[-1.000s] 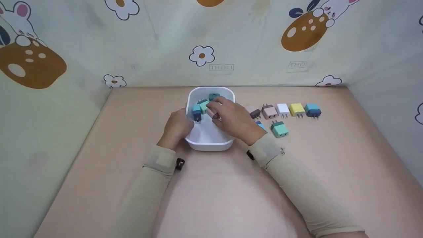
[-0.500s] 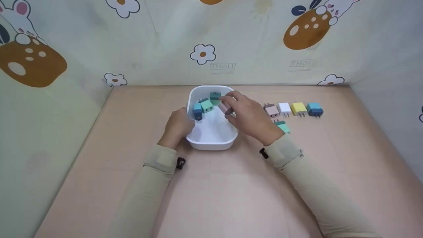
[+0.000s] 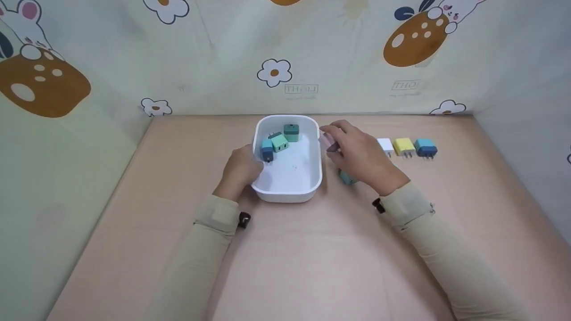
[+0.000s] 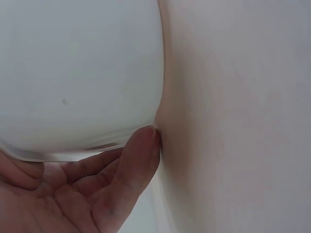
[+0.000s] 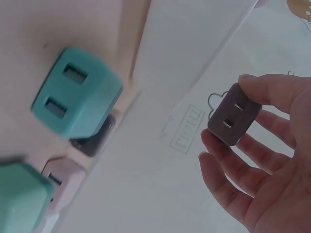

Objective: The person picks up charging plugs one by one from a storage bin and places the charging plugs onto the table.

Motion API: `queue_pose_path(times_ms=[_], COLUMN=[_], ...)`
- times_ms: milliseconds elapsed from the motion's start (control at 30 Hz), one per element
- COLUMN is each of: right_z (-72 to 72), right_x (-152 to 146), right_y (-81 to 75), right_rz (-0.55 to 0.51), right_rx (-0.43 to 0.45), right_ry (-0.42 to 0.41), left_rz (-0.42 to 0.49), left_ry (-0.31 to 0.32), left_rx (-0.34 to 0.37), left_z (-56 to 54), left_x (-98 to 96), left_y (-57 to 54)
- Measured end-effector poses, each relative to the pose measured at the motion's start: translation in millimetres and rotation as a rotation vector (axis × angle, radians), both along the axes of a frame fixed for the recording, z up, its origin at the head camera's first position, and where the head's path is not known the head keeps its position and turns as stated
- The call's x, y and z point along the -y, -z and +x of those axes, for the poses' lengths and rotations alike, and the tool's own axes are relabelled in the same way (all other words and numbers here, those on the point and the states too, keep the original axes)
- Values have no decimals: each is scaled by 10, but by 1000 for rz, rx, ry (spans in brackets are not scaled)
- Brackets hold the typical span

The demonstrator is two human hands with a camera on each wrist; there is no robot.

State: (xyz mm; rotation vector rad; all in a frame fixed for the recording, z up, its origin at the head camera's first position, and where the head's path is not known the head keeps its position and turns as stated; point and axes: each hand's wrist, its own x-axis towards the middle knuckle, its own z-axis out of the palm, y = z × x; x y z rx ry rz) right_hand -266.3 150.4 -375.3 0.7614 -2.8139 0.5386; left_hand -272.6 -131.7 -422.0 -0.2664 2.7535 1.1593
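My left hand [image 3: 239, 171] grips the left wall of a white plastic tub [image 3: 289, 193]; in the left wrist view the thumb [image 4: 141, 153] presses against the white wall. Inside the tub lie a blue charger plug [image 3: 267, 150], a mint charger plug [image 3: 279, 143] and a green one [image 3: 291, 133]. Just past the tub's right rim, my right hand [image 3: 363, 154] pinches a pink and brown charger plug [image 5: 234, 114] between thumb and fingers. Its brown face with two slots shows in the right wrist view.
White [image 3: 385, 146], yellow [image 3: 404, 147] and blue charger plugs [image 3: 426, 148] stand in a row at the right. Nearer the tub, a turquoise charger plug [image 5: 77, 92] lies partly under my right hand. A patterned cloth wall [image 3: 214, 67] rises behind the table.
My right hand has moved right, carrying the pink and brown charger plug out of the tub to above the table. The left hand keeps its grip on the tub.
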Motion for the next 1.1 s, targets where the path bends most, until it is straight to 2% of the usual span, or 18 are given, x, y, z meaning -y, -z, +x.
queue_pose_path(times_ms=[167,400,867,1100], right_z=[-12,-9,-45,-48], right_x=[-152,-310,-698,-760], right_y=[26,52,115,139], right_rz=[15,39,-30,-73], right_rx=[11,-2,-41,-15], right_ry=[30,69,129,149], left_rz=[7,13,14,-4], left_ry=[-9,-6,-12,-18], left_rx=[8,-24,-12,-9], left_z=[5,21,34,42], left_x=[0,6,-4,-17], left_y=[3,22,12,-9])
